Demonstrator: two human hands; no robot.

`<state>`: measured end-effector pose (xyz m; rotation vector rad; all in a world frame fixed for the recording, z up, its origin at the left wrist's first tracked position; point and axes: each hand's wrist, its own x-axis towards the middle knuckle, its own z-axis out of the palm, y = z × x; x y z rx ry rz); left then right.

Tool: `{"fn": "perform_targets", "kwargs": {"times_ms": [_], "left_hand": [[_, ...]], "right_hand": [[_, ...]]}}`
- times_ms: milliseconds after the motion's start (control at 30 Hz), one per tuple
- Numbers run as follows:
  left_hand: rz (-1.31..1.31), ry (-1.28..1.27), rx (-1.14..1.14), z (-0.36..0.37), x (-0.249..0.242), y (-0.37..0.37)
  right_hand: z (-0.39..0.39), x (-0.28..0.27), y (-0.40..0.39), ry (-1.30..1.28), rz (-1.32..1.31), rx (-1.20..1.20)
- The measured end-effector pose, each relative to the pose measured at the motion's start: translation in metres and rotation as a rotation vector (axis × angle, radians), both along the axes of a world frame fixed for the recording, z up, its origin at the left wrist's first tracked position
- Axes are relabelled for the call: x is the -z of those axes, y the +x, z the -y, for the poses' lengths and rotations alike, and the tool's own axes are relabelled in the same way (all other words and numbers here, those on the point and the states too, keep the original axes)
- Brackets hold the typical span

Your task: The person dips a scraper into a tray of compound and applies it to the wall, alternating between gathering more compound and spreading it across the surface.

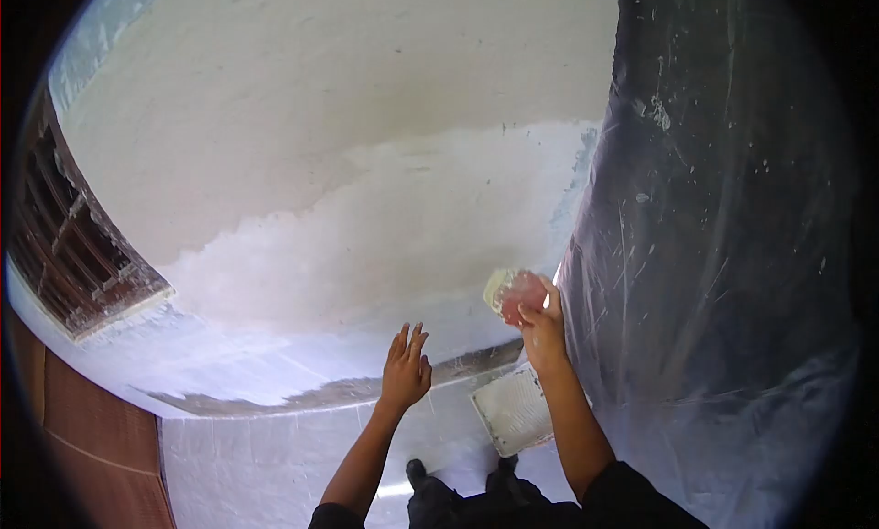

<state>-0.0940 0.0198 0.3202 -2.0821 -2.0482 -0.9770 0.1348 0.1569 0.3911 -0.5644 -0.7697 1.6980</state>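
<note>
My right hand grips a reddish putty scraper, its far edge loaded with off-white putty. My left hand is raised in front of the wall, fingers stretched out and holding nothing. Both hands are in front of a plastered wall, beige higher up and whiter in a wide patch lower down. Below my right forearm, a shallow square tray of pale putty lies near my feet, partly hidden by the arm.
Dark plastic sheeting, spotted with putty, hangs along the right side. A brown barred window is set in the wall at left. Reddish-brown boards or sheets stand at lower left. Pale covering lies over the floor.
</note>
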Motion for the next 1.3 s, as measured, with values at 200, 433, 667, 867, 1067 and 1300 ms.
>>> {"fn": "perform_targets", "kwargs": {"times_ms": [200,433,667,867,1067,1300], "left_hand": [[-0.215,0.159,0.131,0.0,-0.06,-0.095],[-0.481,0.376,0.136,0.002,-0.119,-0.194],[-0.736,0.371,0.174,-0.006,-0.135,-0.271],[-0.862,0.486,0.144,-0.014,-0.125,-0.276],[-0.907,0.531,0.108,-0.017,-0.121,-0.277],[-0.898,0.543,0.134,-0.02,-0.121,-0.28]], "right_hand": [[0.004,-0.118,-0.095,0.205,0.019,0.084],[0.004,-0.183,-0.178,0.432,0.177,0.46],[0.024,-0.154,-0.242,0.997,0.584,1.078],[0.02,-0.134,-0.253,1.128,0.661,1.202],[0.019,-0.124,-0.263,1.178,0.83,1.243],[0.023,-0.118,-0.256,1.155,0.879,1.247]]}}
